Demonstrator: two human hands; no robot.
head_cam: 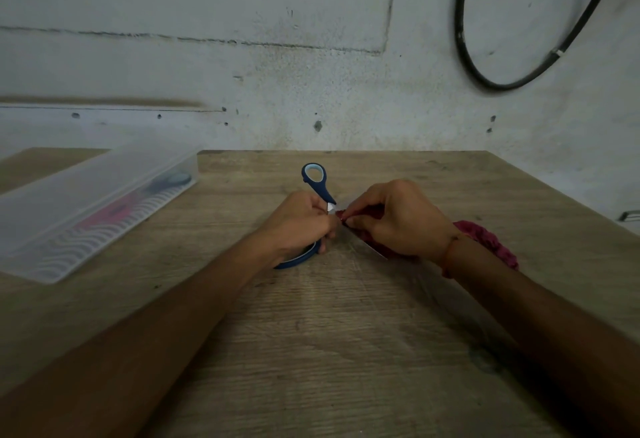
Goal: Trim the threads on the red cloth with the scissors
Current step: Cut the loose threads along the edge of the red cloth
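Inspection at the tabletop (346, 316).

Item under work: the red cloth (372, 214) sits at the middle of the tabletop, bunched under my right hand (398, 219). Those fingers are curled and pinch its near edge. Only a small part shows, and the threads are too fine to make out. I judge it light, soft and limp. It will sag and slide unless pinched close to the spot being cut, so the hold belongs right beside the thread.

Tool: my left hand (298, 222) is closed round the scissors (317, 183) near the pivot. One blue loop stands up behind the hand and the other lies low at its near side. The blades stand spread, one tip just beside the cloth edge. The tool is stiff, with smooth handles, and I judge that a grip so near the pivot gives poor control.

A ruffled red band (491, 243) lies at my right wrist. I cannot tell whether it belongs to the cloth.

Container: a translucent plastic box (86, 202) lies well apart at the left. Through its wall show something pink-red and something dark with a pale blue ring, both too blurred to name.
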